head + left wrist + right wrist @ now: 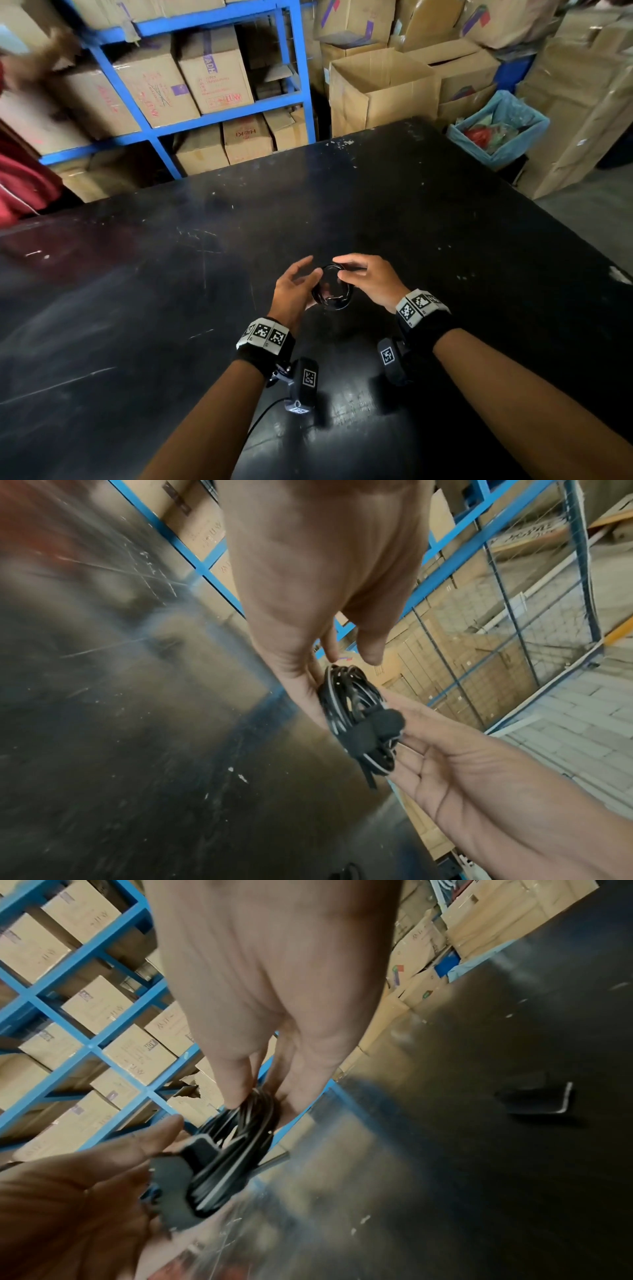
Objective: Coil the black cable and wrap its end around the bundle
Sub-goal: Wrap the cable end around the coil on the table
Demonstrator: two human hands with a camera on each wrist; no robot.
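Observation:
The black cable (pixel 330 289) is wound into a small round coil, held just above the black table (pixel 445 212). In the left wrist view the coil (pixel 352 710) has a wide black band (pixel 375 725) crossing its strands. My right hand (pixel 342 269) pinches the coil's far rim between thumb and fingers (pixel 236 1085). My left hand (pixel 308 274) lies against the coil's left side with its fingers straight and spread, and its palm edge (pixel 304 685) touches the strands. In the right wrist view the coil (pixel 240 1139) hangs below my right hand, with a flat grey tab (pixel 174 1191) beside my left palm.
A blue shelf rack (pixel 219 116) full of cardboard boxes stands beyond the table's far edge. An open carton (pixel 380 92) and a blue-lined bin (pixel 496 133) are at the back right. Someone in red (pixel 20 185) is at the left. A small dark object (pixel 537 1099) lies on the table.

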